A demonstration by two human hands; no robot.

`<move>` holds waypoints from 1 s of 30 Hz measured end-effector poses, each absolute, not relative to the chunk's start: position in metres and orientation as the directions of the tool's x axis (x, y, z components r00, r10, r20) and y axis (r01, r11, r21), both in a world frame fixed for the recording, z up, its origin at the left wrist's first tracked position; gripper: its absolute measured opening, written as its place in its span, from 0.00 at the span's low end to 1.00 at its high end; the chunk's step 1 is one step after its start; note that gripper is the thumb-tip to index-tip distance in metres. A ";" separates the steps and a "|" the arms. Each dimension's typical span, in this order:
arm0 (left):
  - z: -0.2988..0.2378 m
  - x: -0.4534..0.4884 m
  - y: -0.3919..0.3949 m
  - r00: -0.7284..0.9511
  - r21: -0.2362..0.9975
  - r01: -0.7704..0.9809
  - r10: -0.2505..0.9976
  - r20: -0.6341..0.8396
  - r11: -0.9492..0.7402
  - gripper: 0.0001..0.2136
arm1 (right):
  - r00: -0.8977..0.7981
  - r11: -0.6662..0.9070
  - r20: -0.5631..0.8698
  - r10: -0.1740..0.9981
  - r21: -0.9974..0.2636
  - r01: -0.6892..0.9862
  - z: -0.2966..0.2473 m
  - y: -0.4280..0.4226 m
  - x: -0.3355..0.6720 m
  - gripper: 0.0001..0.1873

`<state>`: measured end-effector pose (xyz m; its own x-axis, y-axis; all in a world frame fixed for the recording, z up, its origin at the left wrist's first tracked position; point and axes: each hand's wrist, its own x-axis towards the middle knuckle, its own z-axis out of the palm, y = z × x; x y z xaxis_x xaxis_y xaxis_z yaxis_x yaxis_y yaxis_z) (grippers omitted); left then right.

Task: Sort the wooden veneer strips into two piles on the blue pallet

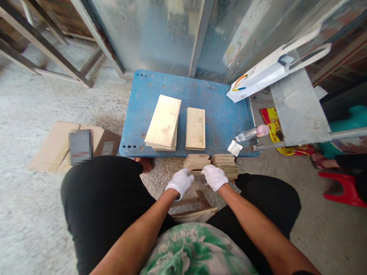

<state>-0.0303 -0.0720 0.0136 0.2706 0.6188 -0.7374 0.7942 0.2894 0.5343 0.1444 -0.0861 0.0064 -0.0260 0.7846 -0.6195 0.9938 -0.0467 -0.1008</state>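
Two leaning stacks of thin wooden boards stand at the near edge of the blue platform: a left stack (196,161) and a right stack (225,164). My left hand (180,182), in a white glove, is closed at the near left corner of the left stack's front board. At that board's near right corner, my right hand (214,177), gloved too, has its fingers curled over the edge. The fingertips are partly hidden. On the platform lie a pile of larger pale boards (164,119) and a smaller pile of narrow boards (195,128).
The blue platform (218,114) carries a clear bottle with a pink cap (250,133), a white paper piece (235,147) and a white carrier bag (258,80). A cardboard box (101,139) stands left. Right are a metal panel (301,107), a red stool (344,189) and another person's foot.
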 end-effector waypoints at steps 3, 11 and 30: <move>0.026 -0.019 -0.047 0.238 0.596 0.736 0.702 -0.672 0.321 0.17 | 0.046 -0.130 -0.548 0.835 -0.116 0.985 0.011 -0.075 0.145 0.18; 0.014 -0.015 0.017 0.061 0.702 0.548 0.815 -0.576 0.455 0.27 | 0.228 -0.378 -0.377 0.898 -0.393 0.838 0.010 -0.011 0.165 0.18; -0.016 -0.001 0.024 0.014 0.760 0.266 0.786 -0.618 0.593 0.32 | 0.164 -0.458 -0.607 0.778 -0.369 0.809 -0.019 0.031 0.151 0.23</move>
